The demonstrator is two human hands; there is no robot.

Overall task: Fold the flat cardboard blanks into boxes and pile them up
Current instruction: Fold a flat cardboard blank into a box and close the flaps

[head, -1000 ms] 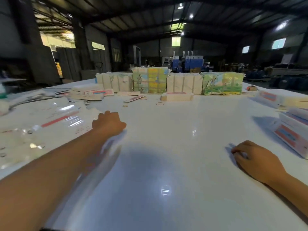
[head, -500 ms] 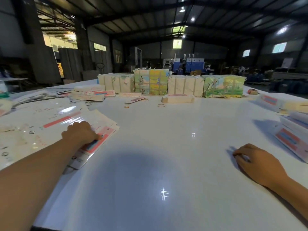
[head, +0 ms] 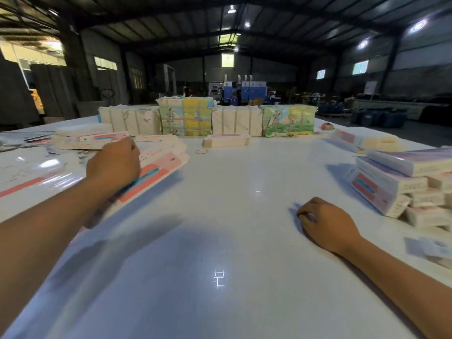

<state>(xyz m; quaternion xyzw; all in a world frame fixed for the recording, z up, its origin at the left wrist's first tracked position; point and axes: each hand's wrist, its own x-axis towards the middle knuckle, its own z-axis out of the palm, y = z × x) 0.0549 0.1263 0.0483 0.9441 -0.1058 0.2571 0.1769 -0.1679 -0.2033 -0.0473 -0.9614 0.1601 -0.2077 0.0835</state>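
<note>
Glossy white table [head: 244, 216], white cardboard blank [head: 156, 167] with coral-red and blue bands, yellow-green illustrated bundles [head: 186, 118]

Flat blanks [head: 156, 165] spread at table [head: 220, 241] left, folded boxes [head: 401, 182] piled at right, bundles [head: 208, 118] lined along far edge, rubber band [head: 201, 151] laid before them

A warehouse-like factory hall: steel roof trusses [head: 220, 28], bundled cardboard stacks [head: 186, 117], blue machinery [head: 244, 90].

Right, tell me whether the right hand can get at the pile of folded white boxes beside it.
Probably yes: the right hand rests on bare white table, nothing lying between it and the pile of folded white boxes.
</note>
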